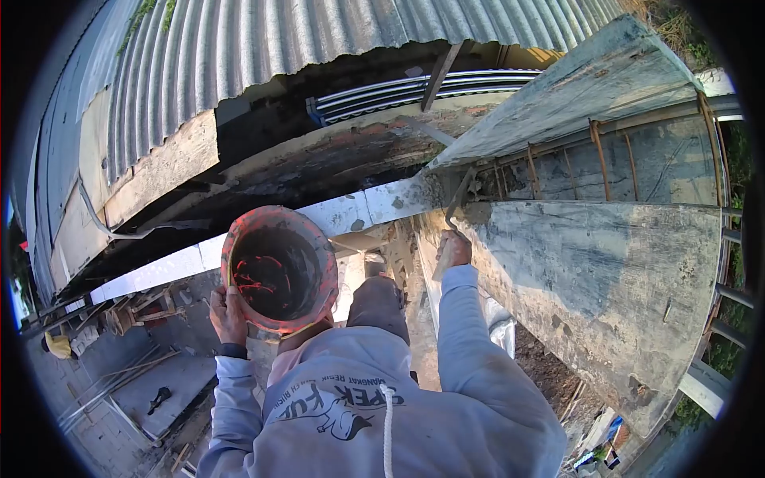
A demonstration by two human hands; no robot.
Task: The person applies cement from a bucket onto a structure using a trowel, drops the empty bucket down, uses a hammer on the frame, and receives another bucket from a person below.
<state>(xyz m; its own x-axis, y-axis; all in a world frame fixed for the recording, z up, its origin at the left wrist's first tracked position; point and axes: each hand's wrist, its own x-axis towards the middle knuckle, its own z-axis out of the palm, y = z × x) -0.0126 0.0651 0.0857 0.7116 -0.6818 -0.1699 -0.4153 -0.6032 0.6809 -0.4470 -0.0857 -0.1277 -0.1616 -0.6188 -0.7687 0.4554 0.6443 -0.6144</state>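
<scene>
My left hand point(229, 315) grips the side of a red-orange bucket point(280, 325) with a cement-smeared rim. Its dark inside shows grey residue and red patches. On the right, my right hand point(453, 250) is wrapped round the handle of a trowel point(457, 201). The trowel's bent metal neck reaches up to the corner where the formwork boards meet, among grey mortar point(478, 190). I cannot make out its blade clearly. Below the trowel lies a wide, stained formwork board point(590, 279), close to my right hand.
A second board point(574, 92) leans above thin rusty bars point(599, 159). A corrugated roof point(263, 48) spans the top, over a weathered wall point(351, 151). A narrow white ledge point(374, 205) runs behind the bucket. Far below left is ground with planks and debris point(143, 315).
</scene>
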